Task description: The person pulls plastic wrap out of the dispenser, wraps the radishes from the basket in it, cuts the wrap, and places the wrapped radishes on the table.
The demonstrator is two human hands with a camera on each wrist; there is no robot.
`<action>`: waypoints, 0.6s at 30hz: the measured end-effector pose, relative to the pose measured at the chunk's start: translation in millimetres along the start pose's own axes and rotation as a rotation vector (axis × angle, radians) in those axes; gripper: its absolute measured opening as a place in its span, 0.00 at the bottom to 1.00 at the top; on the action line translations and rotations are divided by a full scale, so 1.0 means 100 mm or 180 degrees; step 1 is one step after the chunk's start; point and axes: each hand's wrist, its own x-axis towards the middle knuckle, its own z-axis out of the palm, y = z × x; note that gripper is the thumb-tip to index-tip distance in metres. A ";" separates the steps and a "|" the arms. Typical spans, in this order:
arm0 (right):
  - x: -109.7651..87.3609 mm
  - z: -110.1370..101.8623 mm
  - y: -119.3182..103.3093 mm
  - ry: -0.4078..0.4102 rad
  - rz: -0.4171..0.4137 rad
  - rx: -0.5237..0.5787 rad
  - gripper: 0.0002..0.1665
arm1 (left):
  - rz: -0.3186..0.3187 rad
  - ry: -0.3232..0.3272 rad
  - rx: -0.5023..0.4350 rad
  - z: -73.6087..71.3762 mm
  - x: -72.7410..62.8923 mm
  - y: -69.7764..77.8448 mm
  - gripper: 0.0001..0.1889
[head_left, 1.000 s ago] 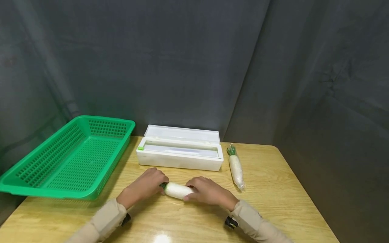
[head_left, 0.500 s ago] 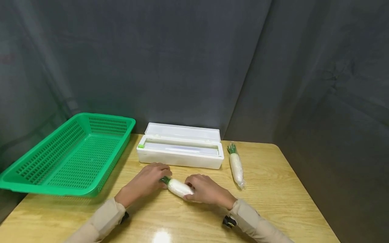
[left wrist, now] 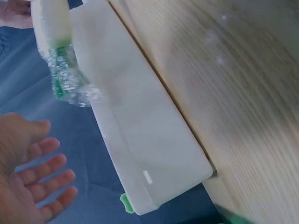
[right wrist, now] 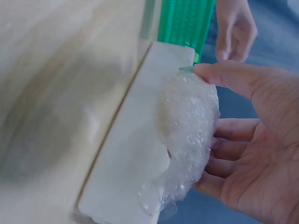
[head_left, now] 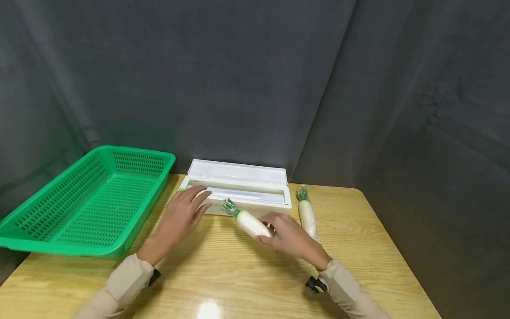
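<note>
My right hand [head_left: 288, 235] grips a white radish [head_left: 252, 223] by its root end, raised off the table in front of the white box. Clear plastic film [right wrist: 191, 126] covers the radish, crinkled round its tip in the right wrist view. Its green leaf stubs [head_left: 229, 207] point away to the upper left, also under film. My left hand [head_left: 181, 217] hovers at the box's left end, fingers spread apart and holding nothing. In the left wrist view that left hand [left wrist: 35, 172] is apart from the radish. A second film-wrapped radish [head_left: 307, 217] lies to the right, partly behind my right hand.
A long white box [head_left: 275, 206] with its lid [head_left: 237, 171] raised stands at the table's back, a roll inside. The green basket [head_left: 119, 241] is at the left. Dark curtains [head_left: 223, 88] hang behind the wooden table [head_left: 239, 283].
My left hand has let go of the radish's leafy end and moved up and left. My right hand has lifted the radish and turned its leaves toward the box.
</note>
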 end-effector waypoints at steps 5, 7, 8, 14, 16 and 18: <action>-0.03 -0.11 0.06 0.0271 -0.0045 -0.0121 0.17 | -0.0155 -0.0082 0.0074 0.01 -0.01 -0.03 0.18; -0.05 -0.13 0.09 0.0326 -0.0015 -0.0124 0.16 | -0.0214 -0.0133 0.0082 0.02 -0.02 -0.03 0.18; -0.06 -0.15 0.10 0.0355 0.0006 -0.0129 0.17 | -0.0248 -0.0158 0.0085 0.03 -0.03 -0.04 0.19; -0.09 -0.23 0.17 0.0559 0.0212 -0.0094 0.17 | -0.0437 -0.0242 0.0089 0.08 -0.05 -0.10 0.20; -0.10 -0.26 0.20 0.0627 0.0285 -0.0091 0.16 | -0.0481 -0.0243 0.0091 0.10 -0.06 -0.12 0.21; -0.12 -0.29 0.23 0.0696 0.0363 -0.0094 0.16 | -0.0515 -0.0225 0.0105 0.11 -0.08 -0.15 0.21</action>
